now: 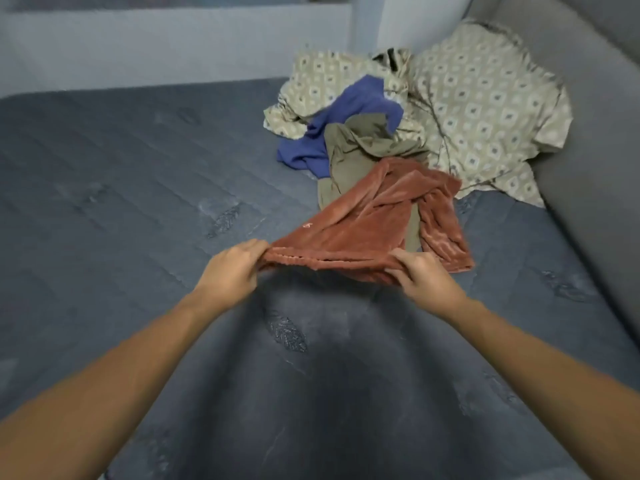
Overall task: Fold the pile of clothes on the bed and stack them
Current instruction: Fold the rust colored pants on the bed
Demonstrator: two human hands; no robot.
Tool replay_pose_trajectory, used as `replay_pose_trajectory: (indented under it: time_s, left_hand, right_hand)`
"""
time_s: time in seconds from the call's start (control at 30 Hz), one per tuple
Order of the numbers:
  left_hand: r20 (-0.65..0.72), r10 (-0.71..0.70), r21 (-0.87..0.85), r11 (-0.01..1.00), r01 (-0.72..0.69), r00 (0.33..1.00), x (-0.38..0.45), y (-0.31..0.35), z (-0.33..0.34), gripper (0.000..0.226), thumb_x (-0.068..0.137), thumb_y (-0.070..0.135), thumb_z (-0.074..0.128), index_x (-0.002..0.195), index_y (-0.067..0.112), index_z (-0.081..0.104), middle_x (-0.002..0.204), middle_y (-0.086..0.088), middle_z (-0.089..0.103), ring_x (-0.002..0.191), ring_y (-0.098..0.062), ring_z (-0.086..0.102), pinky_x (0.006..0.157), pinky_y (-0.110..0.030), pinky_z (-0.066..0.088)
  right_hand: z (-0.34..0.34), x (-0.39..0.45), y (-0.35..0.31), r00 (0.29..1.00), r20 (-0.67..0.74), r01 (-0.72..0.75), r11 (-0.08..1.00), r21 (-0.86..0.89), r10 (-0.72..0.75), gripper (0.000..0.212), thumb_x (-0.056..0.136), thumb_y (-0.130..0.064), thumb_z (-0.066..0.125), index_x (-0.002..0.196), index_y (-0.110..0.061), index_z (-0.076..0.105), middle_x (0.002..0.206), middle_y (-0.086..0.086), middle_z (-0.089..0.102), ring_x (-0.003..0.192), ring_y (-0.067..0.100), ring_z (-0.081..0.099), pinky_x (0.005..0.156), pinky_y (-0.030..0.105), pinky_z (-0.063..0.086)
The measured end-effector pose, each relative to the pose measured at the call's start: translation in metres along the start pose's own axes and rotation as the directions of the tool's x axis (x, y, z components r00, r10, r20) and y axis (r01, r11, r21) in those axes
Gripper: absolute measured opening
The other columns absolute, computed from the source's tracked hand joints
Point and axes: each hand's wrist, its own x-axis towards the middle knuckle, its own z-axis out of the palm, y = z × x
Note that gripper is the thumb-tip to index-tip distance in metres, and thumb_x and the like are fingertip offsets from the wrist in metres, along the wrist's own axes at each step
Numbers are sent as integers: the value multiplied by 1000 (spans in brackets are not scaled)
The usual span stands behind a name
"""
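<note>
A rust-red velvety garment [374,220] stretches from the clothes pile toward me, lifted a little off the dark quilted bed [138,202]. My left hand [232,268] pinches its near edge at the left corner. My right hand [422,275] grips the same edge at the right. Behind it the pile holds an olive garment [360,150], a blue garment [349,123] and a beige patterned garment [478,109], all crumpled together.
A grey padded headboard [595,133] runs along the bed's right side behind the pile. A pale wall [156,46] stands past the bed's far edge. The dark cover spreads wide to the left and in front of me.
</note>
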Motion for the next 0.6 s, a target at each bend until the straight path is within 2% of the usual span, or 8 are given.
replay_pose_trajectory:
  time_s: [0.13,0.23,0.33,0.4,0.5,0.53,0.6]
  left_hand:
    - [-70,34,-87,995,-40,997,-30,27,-143,11,95,13,63,103,21,61,101,-2,72,98,-33,67,76,-43,50]
    - [-151,106,-203,970,-136,983,-59,51,-248,13,97,17,67,107,25,64,98,5,74,93,-21,68,84,-42,54]
    - [-244,177,-317,915,-251,954,-86,77,-345,19,98,15,69,110,26,58,87,3,71,77,-17,67,74,-37,54]
    - [-280,224,-363,875,-319,933,-101,94,-403,20,101,12,67,111,23,54,84,-3,67,71,-14,60,66,-34,49]
    - [-326,258,-344,864,-368,910,-126,119,-476,19,99,8,70,107,13,53,85,-10,64,73,-15,53,67,-32,44]
    - [-326,268,-343,860,-377,907,-134,126,-496,20,97,7,72,106,9,54,83,-8,64,73,-14,52,67,-30,43]
    - [-309,286,-349,853,-388,907,-153,140,-529,21,94,2,75,107,2,58,83,-7,65,74,-15,55,69,-27,45]
  right_hand:
    - [-109,-8,-95,995,-95,17,1000,18,-15,6,99,-24,67,97,-19,66,90,1,72,88,26,68,76,42,50]
    - [-192,-20,-163,982,-184,58,998,27,-52,11,98,-22,69,109,-20,68,102,-1,73,98,24,68,86,42,51]
    - [-275,-34,-224,956,-279,102,994,36,-88,30,95,-15,73,122,-25,63,106,-2,72,99,21,65,90,39,49]
    - [-325,-42,-260,928,-356,133,990,46,-108,31,93,-13,75,116,-28,61,104,-5,71,96,17,63,89,33,46]
    - [-387,-52,-306,877,-454,198,979,46,-156,30,90,-11,79,101,-30,58,96,-6,70,87,13,61,83,18,44]
    - [-404,-55,-317,873,-457,213,976,43,-171,28,88,-11,80,97,-28,59,94,-5,69,85,12,61,81,16,44]
    - [-435,-60,-334,879,-432,242,969,44,-200,24,86,-11,83,93,-21,62,88,-4,68,80,11,59,79,23,45]
